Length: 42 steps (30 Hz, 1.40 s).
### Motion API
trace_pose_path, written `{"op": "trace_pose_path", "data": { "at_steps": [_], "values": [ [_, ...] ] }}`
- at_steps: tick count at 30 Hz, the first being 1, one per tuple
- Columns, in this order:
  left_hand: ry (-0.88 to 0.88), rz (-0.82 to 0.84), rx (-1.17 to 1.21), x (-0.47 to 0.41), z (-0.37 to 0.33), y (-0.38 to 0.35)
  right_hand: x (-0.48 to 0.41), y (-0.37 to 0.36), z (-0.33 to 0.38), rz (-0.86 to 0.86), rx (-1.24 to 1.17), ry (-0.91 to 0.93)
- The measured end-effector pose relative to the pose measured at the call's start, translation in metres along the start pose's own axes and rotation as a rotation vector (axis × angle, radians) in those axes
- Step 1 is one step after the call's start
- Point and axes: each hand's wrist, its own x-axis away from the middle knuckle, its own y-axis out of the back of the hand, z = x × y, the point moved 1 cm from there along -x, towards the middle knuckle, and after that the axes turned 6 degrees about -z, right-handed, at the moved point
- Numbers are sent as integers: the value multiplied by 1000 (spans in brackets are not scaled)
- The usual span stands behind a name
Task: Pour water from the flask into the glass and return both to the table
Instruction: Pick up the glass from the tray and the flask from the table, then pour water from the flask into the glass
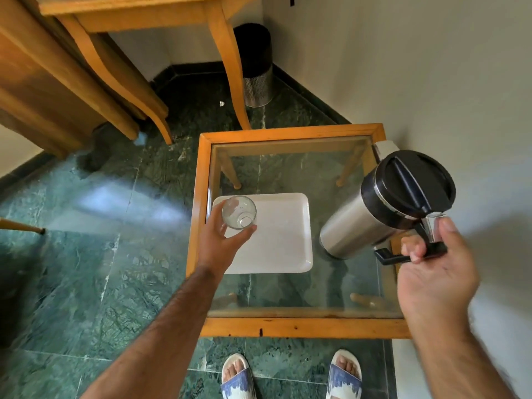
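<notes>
A clear drinking glass (239, 212) is held in my left hand (221, 243) above the near-left corner of a white tray (285, 240). It looks empty. A steel flask (383, 208) with a black lid is at the right of the glass-topped table (288, 133). My right hand (431, 263) grips its black handle, thumb up by the lid's lever. The flask leans toward me; whether its base touches the table I cannot tell. Flask and glass are well apart.
The low table has an orange wooden frame and stands against a white wall on the right. A larger wooden table (149, 12) and a perforated metal bin (256, 67) stand beyond it. Green marble floor lies to the left; my sandalled feet (290, 375) are at the table's near edge.
</notes>
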Motion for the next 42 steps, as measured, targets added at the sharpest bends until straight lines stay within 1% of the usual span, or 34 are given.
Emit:
{"op": "trace_pose_path", "data": {
  "at_steps": [2,6,10,12,16,22,25,28,33,37,42],
  "values": [
    [-28,2,5,4,-22,6,4,-2,16,40,35,-8],
    [-81,22,68,16,-70,16,19,-19,59,186,101,16],
    [-132,39,116,29,-120,26,32,-49,100,246,194,35],
    [-159,23,138,37,-157,37,44,-73,130,283,234,73],
    [-227,28,126,51,-223,62,68,-122,185,354,336,79],
    [-365,14,88,84,-325,107,111,-192,274,476,453,188],
    [-418,13,74,99,-369,122,129,-227,319,545,518,208],
    [-464,-7,63,121,-414,138,151,-265,367,617,580,273],
    [-483,-43,105,141,-456,151,172,-314,414,743,740,308],
    [-526,-24,95,164,-485,164,196,-351,455,838,841,317],
    [-491,-21,125,176,-500,174,219,-382,486,939,946,320]
  ]
}}
